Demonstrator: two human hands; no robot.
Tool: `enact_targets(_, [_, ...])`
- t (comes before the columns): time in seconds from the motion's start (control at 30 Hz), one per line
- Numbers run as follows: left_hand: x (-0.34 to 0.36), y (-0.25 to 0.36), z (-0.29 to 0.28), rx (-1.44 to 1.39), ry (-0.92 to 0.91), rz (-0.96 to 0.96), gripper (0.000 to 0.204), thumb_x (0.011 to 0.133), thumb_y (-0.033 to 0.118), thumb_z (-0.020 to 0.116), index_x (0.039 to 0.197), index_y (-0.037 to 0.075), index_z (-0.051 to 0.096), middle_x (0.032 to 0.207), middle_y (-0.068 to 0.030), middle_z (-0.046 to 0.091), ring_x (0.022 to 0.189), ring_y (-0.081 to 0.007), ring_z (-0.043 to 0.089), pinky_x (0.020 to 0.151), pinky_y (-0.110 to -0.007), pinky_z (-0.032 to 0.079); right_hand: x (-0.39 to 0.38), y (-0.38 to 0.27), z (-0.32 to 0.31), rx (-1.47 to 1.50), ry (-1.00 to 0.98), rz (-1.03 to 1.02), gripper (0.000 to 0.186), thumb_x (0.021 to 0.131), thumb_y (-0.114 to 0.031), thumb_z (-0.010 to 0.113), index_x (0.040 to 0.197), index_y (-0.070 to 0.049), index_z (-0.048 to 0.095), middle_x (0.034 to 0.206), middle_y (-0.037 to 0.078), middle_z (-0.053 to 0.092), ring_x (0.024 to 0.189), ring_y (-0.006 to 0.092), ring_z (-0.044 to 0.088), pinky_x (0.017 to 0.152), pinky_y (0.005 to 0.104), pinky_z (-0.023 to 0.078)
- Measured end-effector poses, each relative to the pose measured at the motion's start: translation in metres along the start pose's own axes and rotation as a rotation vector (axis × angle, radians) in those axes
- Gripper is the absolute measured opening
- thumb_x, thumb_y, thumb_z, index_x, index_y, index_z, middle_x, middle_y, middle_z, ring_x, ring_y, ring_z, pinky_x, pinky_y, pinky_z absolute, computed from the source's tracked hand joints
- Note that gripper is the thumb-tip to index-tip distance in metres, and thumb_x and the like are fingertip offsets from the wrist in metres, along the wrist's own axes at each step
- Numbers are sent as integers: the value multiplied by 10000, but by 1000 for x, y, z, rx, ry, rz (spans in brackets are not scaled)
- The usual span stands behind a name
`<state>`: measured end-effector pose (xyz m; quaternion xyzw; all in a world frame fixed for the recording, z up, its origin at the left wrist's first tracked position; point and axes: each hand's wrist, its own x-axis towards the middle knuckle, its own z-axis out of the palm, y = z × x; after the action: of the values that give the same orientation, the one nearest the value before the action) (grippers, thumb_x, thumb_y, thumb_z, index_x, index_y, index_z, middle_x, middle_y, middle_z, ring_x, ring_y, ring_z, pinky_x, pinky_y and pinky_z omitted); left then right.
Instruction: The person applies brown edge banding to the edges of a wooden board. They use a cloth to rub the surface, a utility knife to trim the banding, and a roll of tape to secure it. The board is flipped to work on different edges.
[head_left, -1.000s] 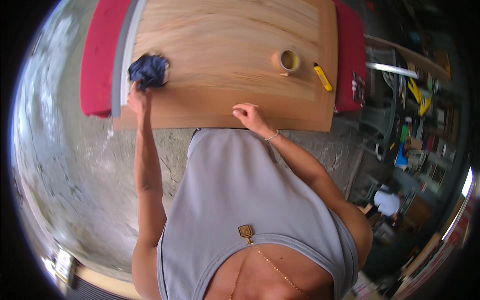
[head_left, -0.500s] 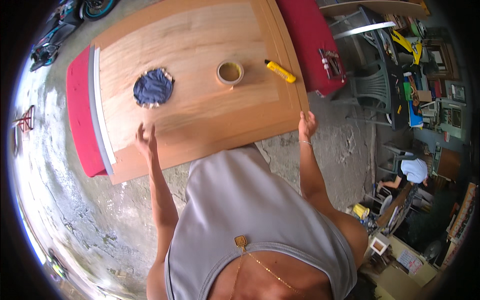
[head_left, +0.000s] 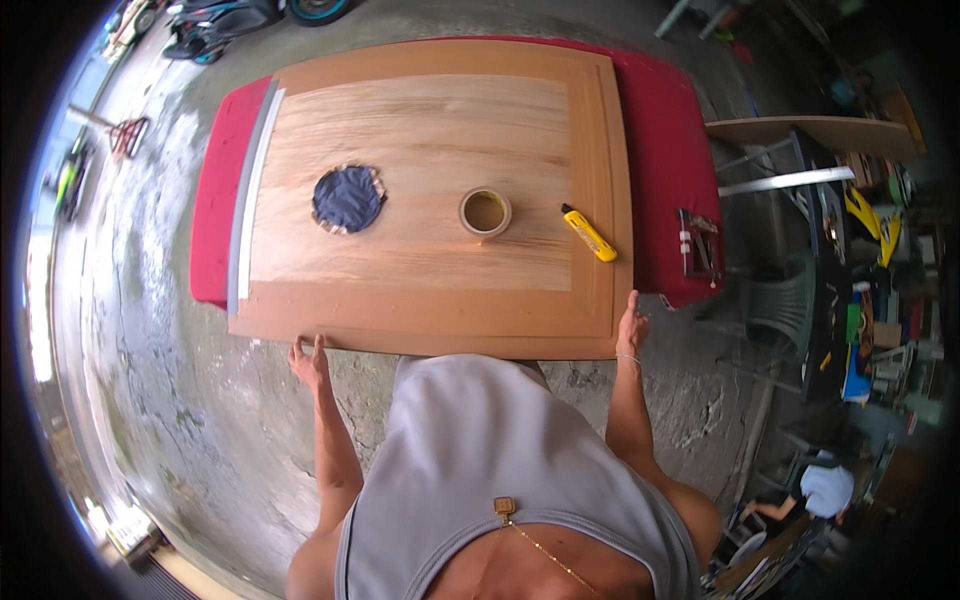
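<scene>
A wooden board with a brown border and pale middle lies over a red padded surface. My left hand grips its near edge at the left, fingertips at the rim, and my right hand is closed on its near right corner. On the board are a crumpled dark blue cloth with a ragged pale edge, an upright tape roll and a yellow box cutter. Grey and white strips run along its left side.
A motorbike stands beyond the board. At the right are a long plank, a metal bar, a green plastic chair and stacked clutter. A person in a light blue top bends down at the lower right.
My left hand has left the cloth and moved down to the board's edge; my right hand has moved rightward to the corner. The board now sits straighter and lower in view.
</scene>
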<state>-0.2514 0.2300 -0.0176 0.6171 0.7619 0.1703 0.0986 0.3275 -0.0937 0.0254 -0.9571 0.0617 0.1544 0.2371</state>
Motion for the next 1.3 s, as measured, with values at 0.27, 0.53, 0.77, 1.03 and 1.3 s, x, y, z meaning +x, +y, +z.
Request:
enact_targets(0.27, [74,22,-32,86,-119,-122,589,777,562,705,1175,130,667,1243,-220,580,1191,-379,520,1022,-467,393,51,34,34,-59,-42,2,1035,837,-832,306,890,122,703,969,335,661,935,445,645,799,520,485])
enact_targets(0.53, [246,10,-22,158,-125,-95,713,842,609,616,1254,27,598,1221,-248,604,1186,-401,538,1021,-476,408,18,-39,-9,-104,-79,14,1058,832,-837,305,958,147,674,1002,342,654,1001,462,614,873,511,461])
enact_targets(0.77, [422,24,52,73,-229,15,887,854,680,534,1401,-13,446,1365,-295,495,1298,-419,456,1076,-468,367,57,-8,2,-98,89,84,1061,837,-838,286,1074,130,647,1103,357,620,1064,479,578,906,494,449])
enact_targets(1.03, [470,45,90,427,-359,347,830,856,702,481,1308,10,559,1021,-234,681,1011,-436,614,906,-519,429,30,-28,-8,-11,73,288,1005,803,-823,415,1097,112,639,1158,321,607,1134,439,552,981,484,408])
enact_targets(1.3, [438,88,67,-50,-279,-215,842,769,801,473,943,19,731,772,-156,644,755,-314,606,759,-441,444,26,-20,-9,-18,211,309,936,784,-819,458,1037,55,679,1094,279,638,1075,430,574,938,494,427])
